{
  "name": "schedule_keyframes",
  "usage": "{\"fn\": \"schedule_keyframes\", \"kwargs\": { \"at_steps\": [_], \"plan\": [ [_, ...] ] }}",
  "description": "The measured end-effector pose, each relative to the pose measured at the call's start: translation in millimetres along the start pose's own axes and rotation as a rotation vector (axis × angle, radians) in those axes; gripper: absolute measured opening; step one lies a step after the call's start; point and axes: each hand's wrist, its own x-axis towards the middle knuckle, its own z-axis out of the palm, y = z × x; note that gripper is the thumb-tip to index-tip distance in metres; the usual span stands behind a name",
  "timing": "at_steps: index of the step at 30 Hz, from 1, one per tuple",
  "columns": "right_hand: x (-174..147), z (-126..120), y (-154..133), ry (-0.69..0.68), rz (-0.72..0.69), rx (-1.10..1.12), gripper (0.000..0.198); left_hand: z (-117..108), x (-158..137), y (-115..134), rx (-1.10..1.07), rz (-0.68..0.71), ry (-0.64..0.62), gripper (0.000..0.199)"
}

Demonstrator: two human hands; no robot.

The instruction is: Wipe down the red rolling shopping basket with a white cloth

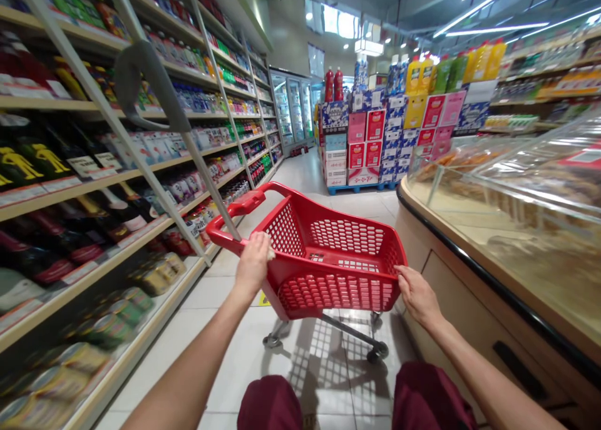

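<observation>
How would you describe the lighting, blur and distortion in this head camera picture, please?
Head view: bright ceiling strips, glare on the glass counter; the red cart casts a grid shadow on the tiles; the shelves blur and bow at the left edge; both hands, left, right, are sharp.

Tiled floor (pixel 323 367) runs between stocked shelves (pixel 94 186) and a glass counter (pixel 516 230) under strip lights (pixel 493 29).

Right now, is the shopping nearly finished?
It looks barely begun: the red cart has nothing in its basket. The left hand and right hand grip its near rim. The drinks shelves and stacked boxes are not yet picked from.
</observation>
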Motion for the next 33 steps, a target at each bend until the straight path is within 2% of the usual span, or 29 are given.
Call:
{"fn": "schedule_keyframes", "kwargs": {
  "at_steps": [4, 5, 8, 9, 11, 15, 16, 19, 21, 26, 27, 30, 31, 33],
  "plan": [
    [-0.2, 0.2, 0.8, -0.014, -0.009, 0.007, 0.038, 3.9, -1.4, 20.4, -0.019, 0.239, -0.127, 0.048],
    [-0.3, -0.4, 0.8, -0.021, -0.014, 0.011, 0.038, 4.3, -0.4, 21.9, -0.015, 0.21, -0.114, 0.048],
    [-1.4, -2.2, -0.6, -0.021, -0.005, 0.039, 0.038, 6.1, 2.3, 22.6, 0.019, -0.026, -0.001, 0.047],
    [-1.8, -2.5, -1.4, -0.015, 0.008, 0.052, 0.039, 8.3, 1.9, 27.5, 0.017, -0.039, 0.005, 0.047],
    [-2.6, -2.9, -3.1, -0.002, 0.041, 0.081, 0.039, 15.8, -0.6, 50.3, -0.011, 0.027, -0.027, 0.047],
    [-3.1, -5.6, -5.6, -0.008, 0.081, 0.145, 0.039, 31.2, 2.1, 118.8, -0.148, 0.333, -0.164, 0.048],
    [-3.1, -6.7, -6.1, -0.019, 0.095, 0.162, 0.039, 33.1, 6.3, 131.5, -0.171, 0.352, -0.166, 0.047],
    [-3.3, -9.7, -7.9, -0.049, 0.161, 0.212, 0.041, 37.2, 19.8, 156.2, -0.194, 0.247, -0.128, 0.045],
    [-3.8, -11.1, -9.2, -0.061, 0.196, 0.247, 0.043, 41.7, 22.3, 170.0, -0.206, 0.228, -0.127, 0.042],
    [-5.7, -12.1, -11.9, -0.052, 0.184, 0.313, 0.042, 53.1, 15.8, 195.9, -0.311, 0.443, -0.195, 0.038],
    [-5.8, -11.9, -12.1, -0.045, 0.184, 0.321, 0.042, 53.6, 16.4, 196.5, -0.337, 0.423, -0.204, 0.04],
    [-5.3, -10.8, -11.2, -0.024, 0.221, 0.332, 0.044, 53.7, 19.0, 199.4, -0.368, 0.239, -0.192, 0.046],
    [-5.1, -10.6, -10.4, -0.023, 0.228, 0.329, 0.045, 54.2, 18.5, 203.7, -0.375, 0.218, -0.187, 0.047],
    [-4.6, -11.3, -9.2, -0.032, 0.202, 0.305, 0.045, 56.7, 14.9, 217.9, -0.417, 0.291, -0.197, 0.048]
  ]
}}
